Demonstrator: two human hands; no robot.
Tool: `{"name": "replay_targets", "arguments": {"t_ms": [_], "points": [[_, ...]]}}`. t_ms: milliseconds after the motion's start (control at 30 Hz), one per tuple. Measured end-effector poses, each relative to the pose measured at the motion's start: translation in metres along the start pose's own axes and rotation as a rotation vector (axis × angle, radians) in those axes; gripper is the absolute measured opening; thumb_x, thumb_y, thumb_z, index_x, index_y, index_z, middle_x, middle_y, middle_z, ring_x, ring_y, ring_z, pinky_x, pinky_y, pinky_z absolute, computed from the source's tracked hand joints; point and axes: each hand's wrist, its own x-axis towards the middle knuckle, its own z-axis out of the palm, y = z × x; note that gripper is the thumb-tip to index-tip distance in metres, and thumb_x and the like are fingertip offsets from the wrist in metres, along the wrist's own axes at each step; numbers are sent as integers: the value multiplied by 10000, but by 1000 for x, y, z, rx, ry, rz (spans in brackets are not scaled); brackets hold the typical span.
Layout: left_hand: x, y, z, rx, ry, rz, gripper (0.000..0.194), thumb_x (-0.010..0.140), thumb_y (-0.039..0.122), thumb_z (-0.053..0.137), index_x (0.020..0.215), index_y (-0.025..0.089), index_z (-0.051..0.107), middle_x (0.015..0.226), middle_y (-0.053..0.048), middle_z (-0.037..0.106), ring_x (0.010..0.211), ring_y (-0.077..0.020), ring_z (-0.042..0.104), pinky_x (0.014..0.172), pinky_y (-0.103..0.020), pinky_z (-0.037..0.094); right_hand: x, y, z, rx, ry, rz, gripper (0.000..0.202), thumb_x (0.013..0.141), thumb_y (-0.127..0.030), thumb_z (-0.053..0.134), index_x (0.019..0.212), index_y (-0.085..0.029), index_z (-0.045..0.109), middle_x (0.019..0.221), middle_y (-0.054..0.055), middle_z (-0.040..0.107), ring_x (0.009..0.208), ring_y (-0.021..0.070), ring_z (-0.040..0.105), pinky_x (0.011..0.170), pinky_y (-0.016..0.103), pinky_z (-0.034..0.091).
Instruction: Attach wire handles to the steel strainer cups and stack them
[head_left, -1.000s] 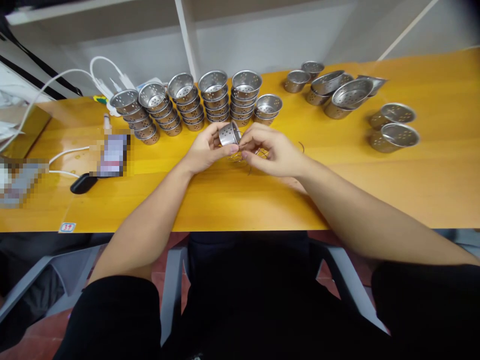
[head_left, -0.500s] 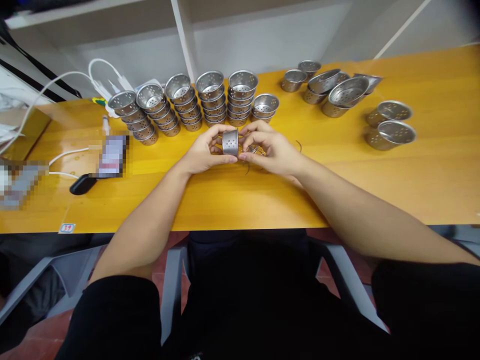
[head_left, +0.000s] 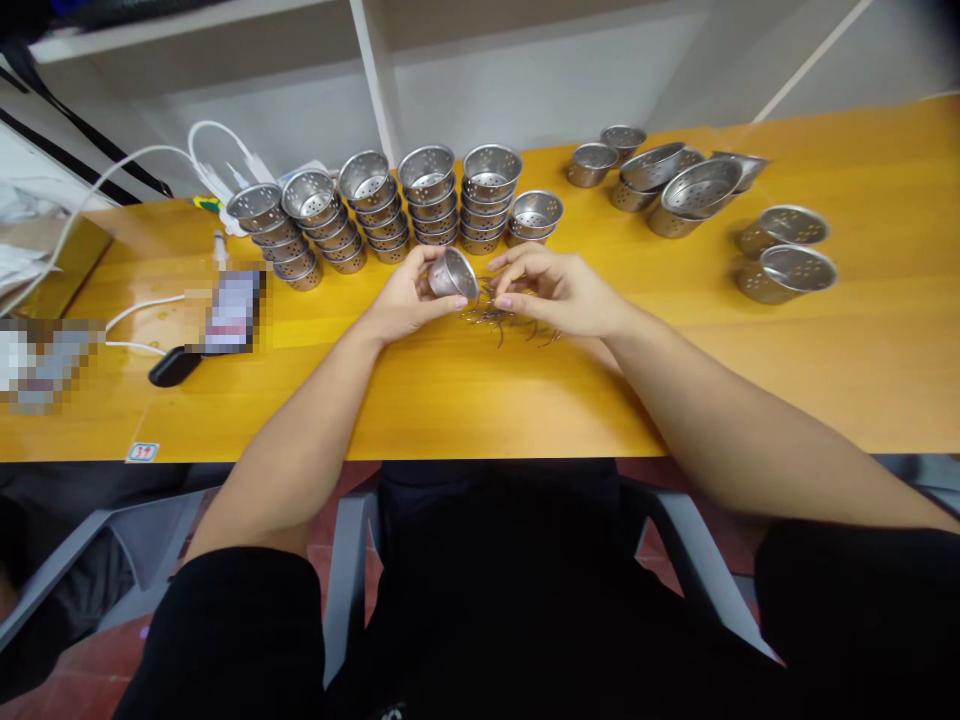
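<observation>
My left hand grips a small perforated steel cup by its side. The cup is tilted, its open mouth facing right and towards me. Just right of the mouth is my right hand, its thumb and fingertips drawn together over a heap of thin, curved wire pieces on the table. Whether a wire is between those fingertips is too small to tell. Part of the heap is hidden under the right hand.
Several stacks of perforated cups line the back of the table, with a shorter stack beside them. Larger perforated cups stand at the right, two more cups nearer. A phone, cables and a black object lie left.
The cup in my left hand has turned from sideways to mouth tilted towards me. My right hand has shifted right, away from its rim, and more of the wire heap shows.
</observation>
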Motion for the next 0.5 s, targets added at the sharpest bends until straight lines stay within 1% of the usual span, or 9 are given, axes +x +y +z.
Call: {"name": "replay_targets", "arguments": {"t_ms": [67,100,167,233,267,333,400,433,500], "points": [[2,-1,-2,28,57,17,1200,785,1016,1108,1599,275,630,1693,-182,786,1553,-387,852,1351,-560,725,-1,8,-2,-172,22,-41,614,1017,-936,1001,1084,-327,959,1445,175,834,1462,464,819,1375,769,662],[3,0,-2,40,66,29,1186,805,1026,1089,1607,273,645,1682,-177,796,1554,-386,851,1359,-557,718,-2,12,-3,-243,6,-55,624,1028,-948,972,1081,-326,956,1440,183,826,1466,481,813,1379,793,648],[5,2,-1,49,61,53,1168,842,1034,1060,1636,272,672,1678,-168,811,1554,-383,856,1372,-553,708,-3,16,-4,-330,-52,-59,641,1040,-962,928,1115,-326,948,1443,190,818,1401,488,826,1333,808,667],[6,3,2,42,50,72,1157,856,1028,1054,1648,265,694,1674,-167,827,1548,-381,865,1383,-551,703,-4,16,-3,-371,-71,-49,669,1042,-972,911,1232,-331,940,1428,186,831,1341,482,833,1283,797,693],[6,4,4,36,46,77,1148,861,1020,1057,1646,260,703,1672,-170,834,1559,-384,864,1387,-551,701,-4,15,-2,-376,-56,-46,708,1040,-982,908,1323,-333,930,1433,184,841,1345,482,830,1284,792,692],[5,4,8,26,34,78,1140,857,1010,1066,1639,258,717,1675,-177,842,1591,-392,856,1371,-547,715,-4,10,2,-332,-10,-38,849,1035,-1012,900,1540,-330,878,1502,184,852,1397,487,823,1316,782,678],[3,4,12,28,18,81,1155,841,1030,1063,1636,262,725,1664,-183,846,1578,-395,863,1301,-528,752,-3,5,9,-246,26,-15,1021,1008,-1056,905,1705,-317,804,1583,192,840,1401,481,828,1317,765,684],[2,5,14,50,16,91,1166,836,1045,1056,1635,262,730,1655,-185,844,1549,-390,873,1262,-515,766,-3,3,13,-206,34,9,1089,983,-1077,916,1747,-313,780,1587,192,837,1352,470,839,1282,751,704],[1,8,19,140,23,127,1153,861,1062,1026,1630,248,750,1621,-189,836,1466,-369,887,1218,-500,776,-2,0,21,-158,49,71,1148,927,-1107,947,1742,-315,783,1516,176,845,1185,426,847,1145,708,755]]}}
